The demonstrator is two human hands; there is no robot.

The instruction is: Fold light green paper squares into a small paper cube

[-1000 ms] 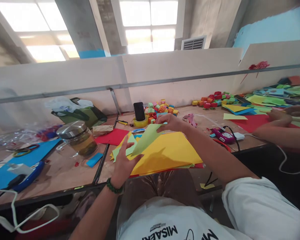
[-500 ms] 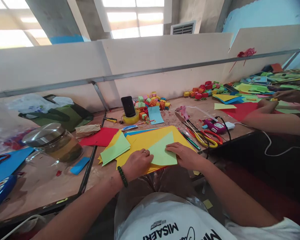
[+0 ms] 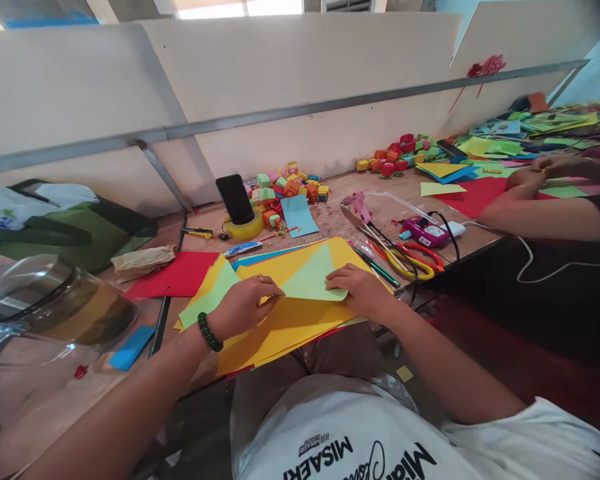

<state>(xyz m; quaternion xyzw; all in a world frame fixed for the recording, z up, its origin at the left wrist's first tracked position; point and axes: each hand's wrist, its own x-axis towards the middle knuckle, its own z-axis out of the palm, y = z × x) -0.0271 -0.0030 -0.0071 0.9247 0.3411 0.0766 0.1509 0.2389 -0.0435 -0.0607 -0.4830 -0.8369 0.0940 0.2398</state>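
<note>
Plainly, over yellow sheets (image 3: 280, 331), the left hand (image 3: 245, 303) pinches pale green paper (image 3: 313, 280); the right hand (image 3: 361, 288), half-curled, grips it too.

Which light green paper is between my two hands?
The pointed green paper over the yellow sheets, its lower corners at your left hand and right hand. The other nearby green paper lies farther left, partly behind your left hand.
</note>
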